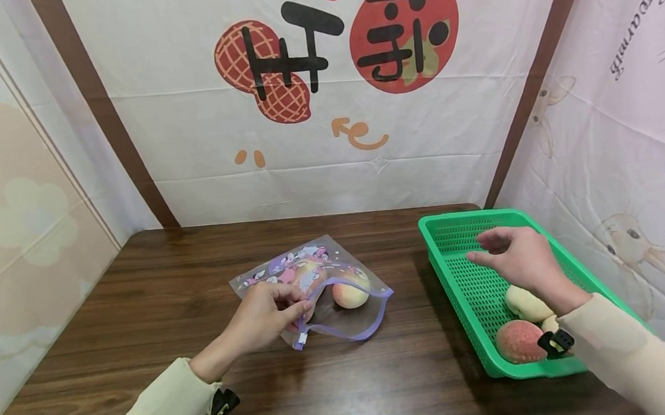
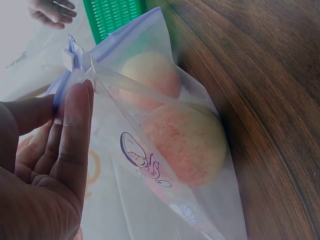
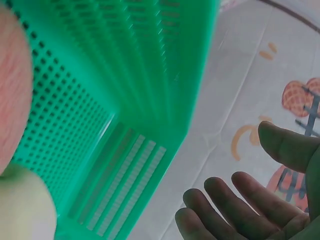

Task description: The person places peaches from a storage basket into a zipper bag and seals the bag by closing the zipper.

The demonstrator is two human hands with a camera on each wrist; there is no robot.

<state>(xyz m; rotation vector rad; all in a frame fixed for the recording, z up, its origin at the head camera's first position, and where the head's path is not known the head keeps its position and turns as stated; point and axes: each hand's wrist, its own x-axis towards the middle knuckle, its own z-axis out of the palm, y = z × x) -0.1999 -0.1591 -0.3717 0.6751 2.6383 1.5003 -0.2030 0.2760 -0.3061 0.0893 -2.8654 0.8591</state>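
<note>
The zip bag with cartoon prints lies mid-table, two peaches inside; the left hand pinches its mouth. The right hand, fingers relaxed and empty, hovers over the green basket of fruit. Behind, "warmth" reads on the pink curtain.

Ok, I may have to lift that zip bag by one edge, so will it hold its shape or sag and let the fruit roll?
The bag looks like thin clear film, so it would probably sag. The left hand pinches only the open mouth, and the peaches inside lie loose, so they would likely roll to the lowest corner. The film may also feel slippery.
</note>
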